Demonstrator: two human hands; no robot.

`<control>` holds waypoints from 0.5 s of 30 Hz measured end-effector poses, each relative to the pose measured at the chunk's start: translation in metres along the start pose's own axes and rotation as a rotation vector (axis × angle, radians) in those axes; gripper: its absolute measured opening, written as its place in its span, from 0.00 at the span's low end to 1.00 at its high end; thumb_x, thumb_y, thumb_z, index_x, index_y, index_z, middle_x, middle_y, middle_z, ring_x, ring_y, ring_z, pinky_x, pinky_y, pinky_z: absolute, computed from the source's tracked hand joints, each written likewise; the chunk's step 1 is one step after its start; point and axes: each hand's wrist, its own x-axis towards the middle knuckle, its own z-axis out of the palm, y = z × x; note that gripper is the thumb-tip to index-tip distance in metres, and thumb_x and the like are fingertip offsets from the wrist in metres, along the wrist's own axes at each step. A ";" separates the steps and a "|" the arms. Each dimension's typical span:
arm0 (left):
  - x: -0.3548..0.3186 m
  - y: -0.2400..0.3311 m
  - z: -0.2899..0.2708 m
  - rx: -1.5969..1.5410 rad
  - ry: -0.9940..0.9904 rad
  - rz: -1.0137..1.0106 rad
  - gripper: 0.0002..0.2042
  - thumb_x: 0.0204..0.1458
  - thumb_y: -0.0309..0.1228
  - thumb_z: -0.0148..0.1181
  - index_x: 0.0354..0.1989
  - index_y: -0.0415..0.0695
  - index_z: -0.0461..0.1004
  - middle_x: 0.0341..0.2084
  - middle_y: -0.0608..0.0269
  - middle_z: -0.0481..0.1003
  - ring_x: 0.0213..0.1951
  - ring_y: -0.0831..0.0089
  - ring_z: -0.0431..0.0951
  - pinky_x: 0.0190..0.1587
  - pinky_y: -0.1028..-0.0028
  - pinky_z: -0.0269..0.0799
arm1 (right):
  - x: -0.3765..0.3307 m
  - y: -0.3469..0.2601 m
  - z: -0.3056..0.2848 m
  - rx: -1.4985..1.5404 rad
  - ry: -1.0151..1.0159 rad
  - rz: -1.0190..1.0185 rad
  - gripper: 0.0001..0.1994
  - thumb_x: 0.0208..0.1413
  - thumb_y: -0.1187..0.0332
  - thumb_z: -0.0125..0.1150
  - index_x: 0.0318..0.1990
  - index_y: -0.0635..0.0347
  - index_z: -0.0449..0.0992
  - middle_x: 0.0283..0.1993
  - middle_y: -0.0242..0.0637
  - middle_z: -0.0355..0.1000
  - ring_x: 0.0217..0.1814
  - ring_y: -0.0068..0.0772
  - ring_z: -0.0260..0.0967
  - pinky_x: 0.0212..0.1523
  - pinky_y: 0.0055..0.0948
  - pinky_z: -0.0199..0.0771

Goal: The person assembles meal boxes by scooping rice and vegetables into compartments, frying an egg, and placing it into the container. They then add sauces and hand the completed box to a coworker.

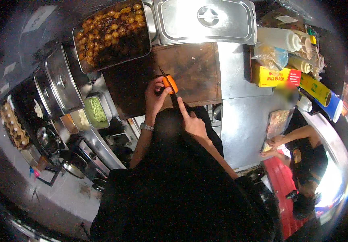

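In my left hand is a short, bright orange piece, its kind too small to make out; the fingers close round its left side. My right hand grips a dark-bladed knife, the index finger stretched along it and the handle mostly hidden. The blade runs away from me across the orange piece, with the tip showing beyond it. Both hands are over the near part of a brown cutting board. A metal-banded watch circles my left wrist.
Beyond the board stand a deep pan of brown balls in dark sauce and a lidded steel pan. Shredded greens fill a tub at left. Squeeze bottles and a yellow-red box line the right. Another person's hands work there.
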 end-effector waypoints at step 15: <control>-0.003 0.011 -0.002 0.057 -0.074 -0.032 0.26 0.55 0.33 0.73 0.61 0.43 0.69 0.44 0.64 0.76 0.45 0.74 0.76 0.51 0.71 0.74 | 0.031 0.015 0.038 0.123 0.226 -0.171 0.46 0.60 0.76 0.51 0.80 0.28 0.38 0.42 0.70 0.74 0.33 0.68 0.79 0.36 0.59 0.81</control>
